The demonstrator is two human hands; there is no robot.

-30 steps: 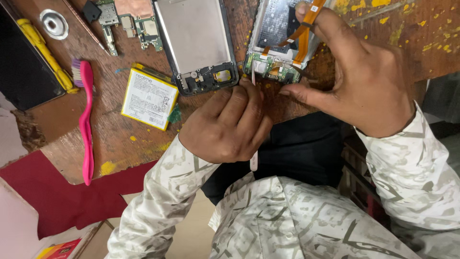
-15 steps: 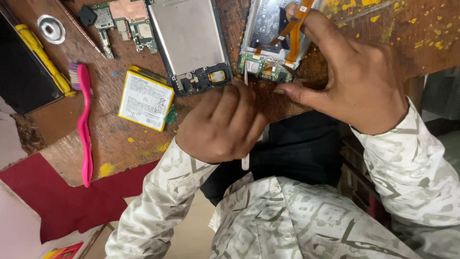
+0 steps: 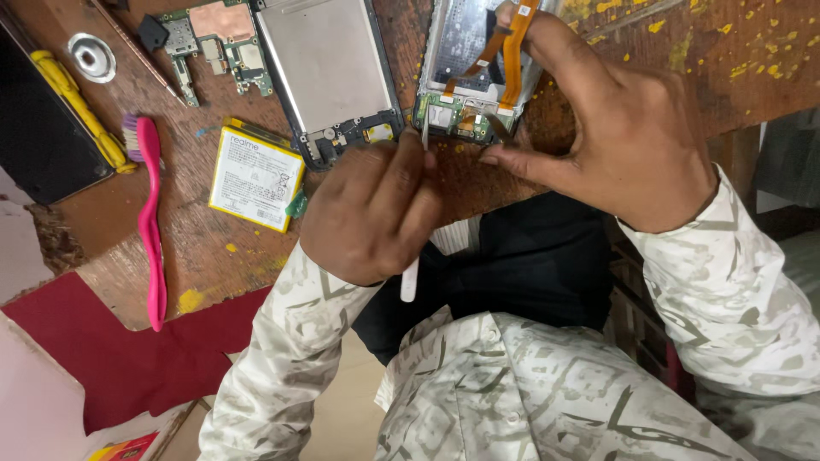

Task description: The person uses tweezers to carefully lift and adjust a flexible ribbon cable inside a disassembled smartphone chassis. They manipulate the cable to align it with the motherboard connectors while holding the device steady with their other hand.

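Left hand [image 3: 376,213] gripping a thin white tool [image 3: 412,277], tip probing the opened phone frame [image 3: 465,72] at the bench's [image 3: 205,248] near edge; right hand [image 3: 623,141] pinching that frame, steadying it, orange ribbon cable [image 3: 512,51] lifted clear.

A worn brown wooden worktop [image 3: 213,256] is being shown from above, its surface being flecked with yellow paint spots, densest at the upper right; a red mat [image 3: 111,358] is being seen below its rounded edge at the lower left; soft, even light is being cast throughout.
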